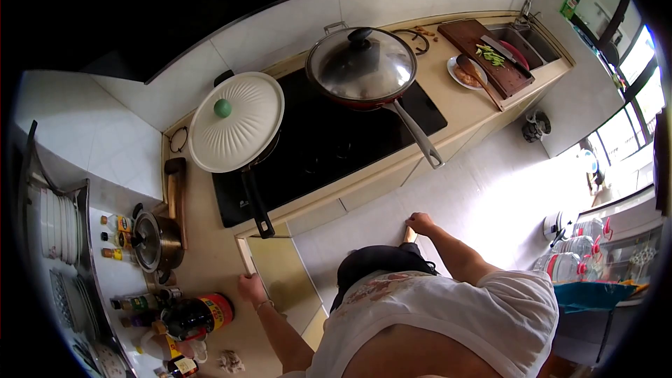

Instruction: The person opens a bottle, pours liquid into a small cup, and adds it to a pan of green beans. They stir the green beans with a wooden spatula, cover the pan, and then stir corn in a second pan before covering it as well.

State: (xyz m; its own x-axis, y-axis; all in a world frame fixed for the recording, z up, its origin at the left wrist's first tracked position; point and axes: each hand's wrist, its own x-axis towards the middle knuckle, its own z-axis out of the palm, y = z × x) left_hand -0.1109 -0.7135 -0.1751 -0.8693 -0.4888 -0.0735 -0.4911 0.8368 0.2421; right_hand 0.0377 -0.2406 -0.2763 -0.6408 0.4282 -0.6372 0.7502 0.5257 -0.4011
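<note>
My left hand (252, 288) is closed on the end of a pale cabinet door (246, 255), at the counter's front edge. My right hand (420, 224) hangs over the floor with its fingers curled and nothing visible in them. On the black cooktop (315, 147), a pan with a cream ribbed lid (241, 126) stands at the left, its black handle (257, 203) pointing to the front. A wok with a glass and metal lid (362, 70) sits at the right, its grey handle (416, 133) reaching past the counter edge.
A cutting board (507, 77) holds a knife and green pieces beside the sink (542, 49). Next to it stands a plate of food (462, 78) with a wooden spoon. A steel pot (168, 241), bottles (196, 316) and a dish rack (87, 238) are at the left.
</note>
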